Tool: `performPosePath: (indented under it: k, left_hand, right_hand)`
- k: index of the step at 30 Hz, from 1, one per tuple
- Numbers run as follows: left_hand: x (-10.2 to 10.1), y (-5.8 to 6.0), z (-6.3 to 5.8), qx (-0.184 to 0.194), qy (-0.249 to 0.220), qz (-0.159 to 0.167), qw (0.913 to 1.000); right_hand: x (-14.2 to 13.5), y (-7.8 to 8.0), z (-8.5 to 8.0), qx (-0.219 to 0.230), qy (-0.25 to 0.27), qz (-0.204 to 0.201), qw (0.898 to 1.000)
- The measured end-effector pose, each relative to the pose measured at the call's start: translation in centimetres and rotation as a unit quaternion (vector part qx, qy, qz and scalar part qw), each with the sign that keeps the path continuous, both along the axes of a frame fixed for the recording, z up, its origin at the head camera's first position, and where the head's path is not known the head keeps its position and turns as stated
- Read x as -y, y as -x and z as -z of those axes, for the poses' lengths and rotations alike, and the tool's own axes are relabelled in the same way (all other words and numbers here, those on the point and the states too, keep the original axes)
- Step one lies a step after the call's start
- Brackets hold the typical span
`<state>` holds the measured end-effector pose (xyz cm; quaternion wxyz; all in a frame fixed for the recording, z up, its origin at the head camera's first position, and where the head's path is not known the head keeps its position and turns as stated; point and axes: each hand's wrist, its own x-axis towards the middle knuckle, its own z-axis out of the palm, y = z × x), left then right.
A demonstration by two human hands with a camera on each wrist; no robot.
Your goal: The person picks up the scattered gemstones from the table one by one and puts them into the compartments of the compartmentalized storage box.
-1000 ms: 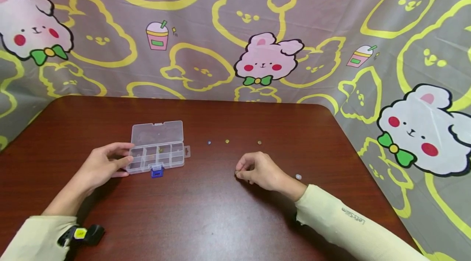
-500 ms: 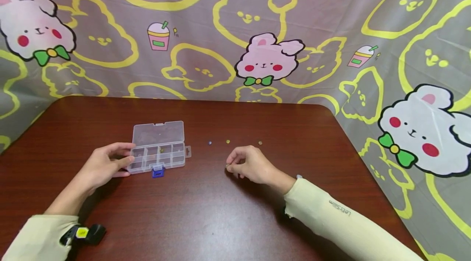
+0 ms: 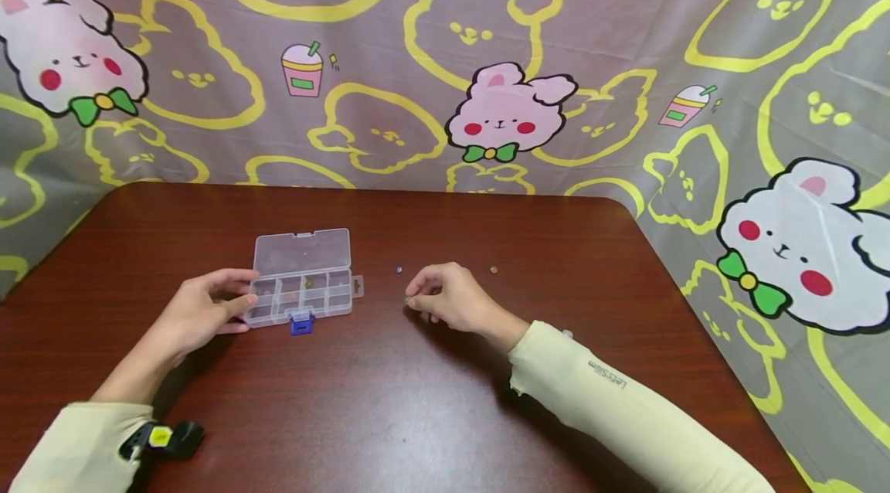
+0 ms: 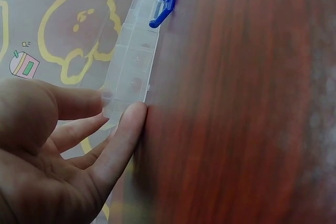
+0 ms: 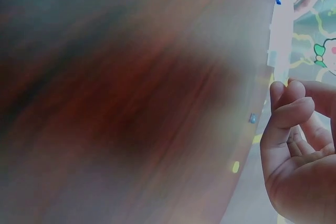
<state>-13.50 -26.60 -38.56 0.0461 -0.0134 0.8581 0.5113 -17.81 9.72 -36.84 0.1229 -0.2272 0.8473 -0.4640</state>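
Note:
A clear plastic compartment box lies on the table with its lid raised at the back and a blue latch at the front. A few tiny pieces show inside, among them a yellow-green bead. My left hand grips the box's left end, thumb at the front edge and fingers behind. To the right of the box, my right hand pinches a small brownish bead between thumb and fingertips. It is mostly hidden by the fingers in the right wrist view.
A blue bead and an olive bead lie behind the right hand. A yellow bead shows in the right wrist view. One whitish bead peeks out behind the right sleeve. A patterned curtain hangs behind the table.
My right hand has moved left and slightly away from me toward the box with the bead, now covering the yellow bead in the head view. My left hand stays on the box.

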Motion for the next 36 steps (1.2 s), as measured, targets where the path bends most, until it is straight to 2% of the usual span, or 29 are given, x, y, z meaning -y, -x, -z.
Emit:
performPosePath:
  k: [11,25,36]
  left_hand:
    - [-0.1,0.1,0.1,-0.003,-0.006,0.001,1.0000]
    - [-0.2,-0.1,0.2,0.001,-0.007,-0.003,1.0000]
    - [-0.2,-0.1,0.2,0.001,-0.005,-0.006,1.0000]
  right_hand:
    - [2.3,1.2,0.0,0.003,0.005,0.006,1.000]
    - [4.8,1.9,0.1,0.012,0.007,0.023,1.000]
    - [6.8,2.2,0.1,-0.015,0.010,0.047,0.999]
